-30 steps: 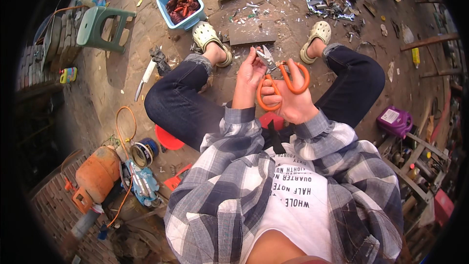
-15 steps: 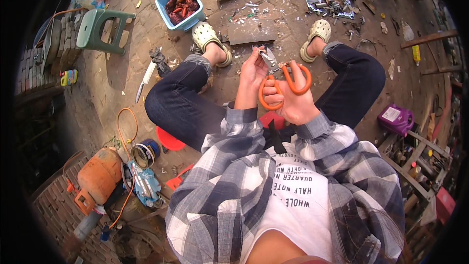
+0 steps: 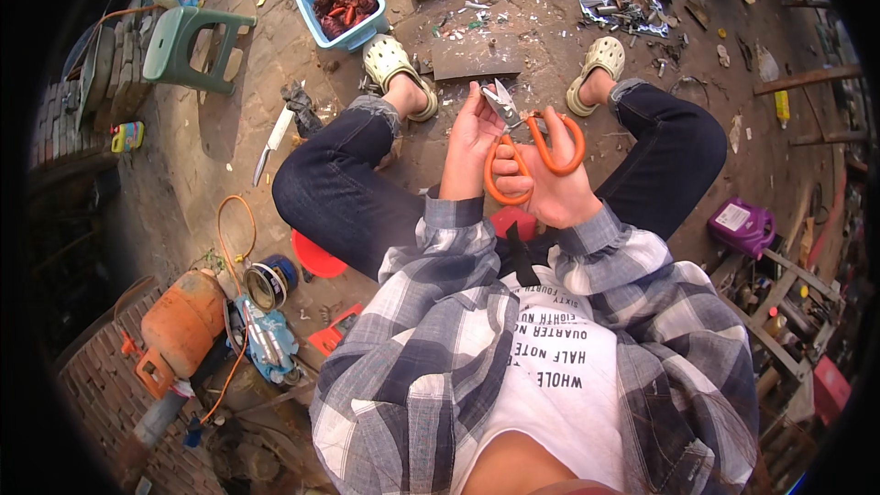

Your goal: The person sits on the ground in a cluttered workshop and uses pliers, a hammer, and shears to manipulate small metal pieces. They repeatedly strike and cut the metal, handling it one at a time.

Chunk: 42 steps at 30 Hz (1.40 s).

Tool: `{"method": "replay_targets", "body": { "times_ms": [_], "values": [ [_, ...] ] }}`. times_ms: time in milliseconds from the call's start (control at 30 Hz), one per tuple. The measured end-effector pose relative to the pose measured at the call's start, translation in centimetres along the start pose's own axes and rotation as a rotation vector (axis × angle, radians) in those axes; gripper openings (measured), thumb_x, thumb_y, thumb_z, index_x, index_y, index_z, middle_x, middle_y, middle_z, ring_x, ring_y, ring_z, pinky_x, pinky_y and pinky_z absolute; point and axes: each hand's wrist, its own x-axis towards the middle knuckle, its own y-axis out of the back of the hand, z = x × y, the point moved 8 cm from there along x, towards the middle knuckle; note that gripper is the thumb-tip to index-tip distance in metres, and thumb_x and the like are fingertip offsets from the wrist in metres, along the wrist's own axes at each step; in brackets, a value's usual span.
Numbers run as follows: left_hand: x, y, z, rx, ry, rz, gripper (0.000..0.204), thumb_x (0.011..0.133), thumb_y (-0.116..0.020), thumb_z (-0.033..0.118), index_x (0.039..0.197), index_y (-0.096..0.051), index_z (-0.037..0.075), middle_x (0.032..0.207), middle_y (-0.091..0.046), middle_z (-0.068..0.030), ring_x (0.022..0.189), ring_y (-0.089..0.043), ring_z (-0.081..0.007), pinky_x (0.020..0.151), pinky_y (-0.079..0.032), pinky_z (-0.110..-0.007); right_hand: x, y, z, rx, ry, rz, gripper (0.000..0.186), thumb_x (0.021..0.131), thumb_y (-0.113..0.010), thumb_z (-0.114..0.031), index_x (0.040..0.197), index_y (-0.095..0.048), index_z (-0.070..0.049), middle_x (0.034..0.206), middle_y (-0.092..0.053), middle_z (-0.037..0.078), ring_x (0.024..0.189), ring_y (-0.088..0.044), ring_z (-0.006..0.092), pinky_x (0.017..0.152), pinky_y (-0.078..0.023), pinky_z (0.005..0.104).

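Observation:
My right hand [image 3: 550,174] grips large scissors [image 3: 559,165] by their orange looped handles, fingers curled through and around them. The steel blades point up and to the left, slightly parted. Just left of them, my left hand [image 3: 472,133] has thumb and fingers raised and pinched at the blade tips on something small that I cannot make out. Both hands are between my bent knees, in front of a flat dark plate [image 3: 477,57] lying on the ground between my shoes.
A blue tub [image 3: 337,5] of reddish items sits ahead left, beside a green stool [image 3: 172,41]. A knife [image 3: 273,142] lies left of my knee. An orange gas cylinder [image 3: 183,325] with a hose is lower left. Metal parts [image 3: 619,5] lie ahead right, a purple jug [image 3: 738,225] at right.
My hands and the scissors have shifted very slightly upward in the picture, with both grips kept. The blades look a little more upright than half a second ago.

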Motion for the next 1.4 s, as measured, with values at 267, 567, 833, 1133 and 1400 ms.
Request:
{"method": "replay_targets", "body": {
  "times_ms": [267, 567, 833, 1133, 1400],
  "values": [
    [0.4, 1.0, 0.2, 0.028, -0.047, -0.002, 0.025, 0.09, -0.061, 0.026, 0.099, -0.061, 0.003, 0.096, -0.066, -0.0066, 0.093, -0.063, -0.0183, 0.084, -0.053, -0.033, 0.3, 0.9, 0.1, 0.041, 0.02, 0.051, 0.072, 0.085, -0.04, -0.069, 0.094, -0.045, 0.002, 0.08, -0.045, 0.007, 0.055, -0.039, 0.0095, 0.048, -0.034, 0.0177],
    [0.4, 0.4, 0.4, 0.15, -0.149, -0.066, 0.025, 0.091, -0.061, 0.022, 0.102, -0.061, 0.0, 0.098, -0.065, -0.0087, 0.089, -0.064, -0.0184, 0.082, -0.054, -0.032, 0.0, 1.6, -0.1, 0.19, -0.051, -0.001, 0.067, 0.086, -0.04, -0.067, 0.092, -0.046, -0.001, 0.077, -0.045, 0.003, 0.06, -0.042, 0.0106, 0.052, -0.037, 0.0199],
    [0.2, 0.2, 0.4, 0.024, -0.105, -0.002, 0.022, 0.089, -0.064, 0.025, 0.097, -0.06, 0.005, 0.09, -0.064, -0.0048, 0.086, -0.062, -0.0153, 0.076, -0.054, -0.029, -0.9, 0.8, 0.2, 0.047, -0.013, 0.03, 0.07, 0.085, -0.039, -0.071, 0.089, -0.045, -0.001, 0.079, -0.044, 0.004, 0.056, -0.039, 0.01, 0.049, -0.035, 0.0189],
    [0.3, 0.8, 0.8, -0.049, -0.102, 0.059, 0.023, 0.085, -0.068, 0.026, 0.092, -0.058, 0.007, 0.085, -0.062, -0.0032, 0.081, -0.061, -0.014, 0.071, -0.054, -0.027, -0.9, 0.9, 0.6, -0.109, -0.011, 0.093, 0.072, 0.083, -0.037, -0.074, 0.087, -0.045, -0.003, 0.076, -0.043, 0.002, 0.055, -0.04, 0.0098, 0.048, -0.032, 0.0184],
    [-0.4, 0.3, 1.2, 0.011, -0.093, 0.036, 0.024, 0.085, -0.068, 0.027, 0.093, -0.059, 0.007, 0.083, -0.062, -0.0025, 0.079, -0.061, -0.0127, 0.066, -0.053, -0.025, -0.6, 0.8, 0.9, -0.099, -0.037, 0.096, 0.073, 0.082, -0.037, -0.075, 0.087, -0.046, -0.003, 0.075, -0.044, 0.002, 0.055, -0.04, 0.0104, 0.047, -0.032, 0.0186]
  ]
}}
